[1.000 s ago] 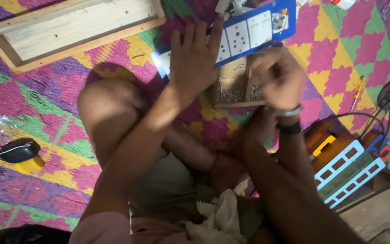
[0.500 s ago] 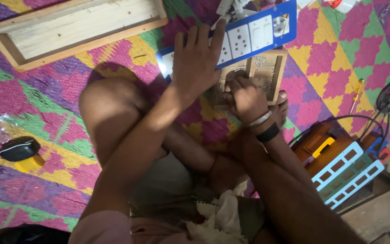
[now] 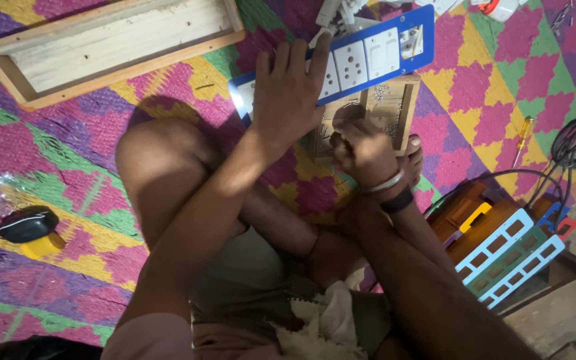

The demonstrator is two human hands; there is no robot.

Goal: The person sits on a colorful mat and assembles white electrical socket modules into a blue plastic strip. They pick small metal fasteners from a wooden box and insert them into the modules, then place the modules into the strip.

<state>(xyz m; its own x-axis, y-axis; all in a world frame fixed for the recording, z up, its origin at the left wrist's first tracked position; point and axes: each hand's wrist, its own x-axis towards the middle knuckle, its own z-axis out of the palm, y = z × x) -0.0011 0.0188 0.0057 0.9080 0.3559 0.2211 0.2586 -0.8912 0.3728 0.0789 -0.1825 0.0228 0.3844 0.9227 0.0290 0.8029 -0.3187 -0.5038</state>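
One head-worn camera looks steeply down from close above the person's crossed legs, facing the patterned mat (image 3: 501, 87); the blue switch board (image 3: 368, 53) lies near the frame's top.

The left hand (image 3: 288, 100) lies flat, fingers spread and pointing away — its forearm stretched out over the raised knee. The right hand (image 3: 365, 150) is curled into a loose fist — wrist bent, bands around it.
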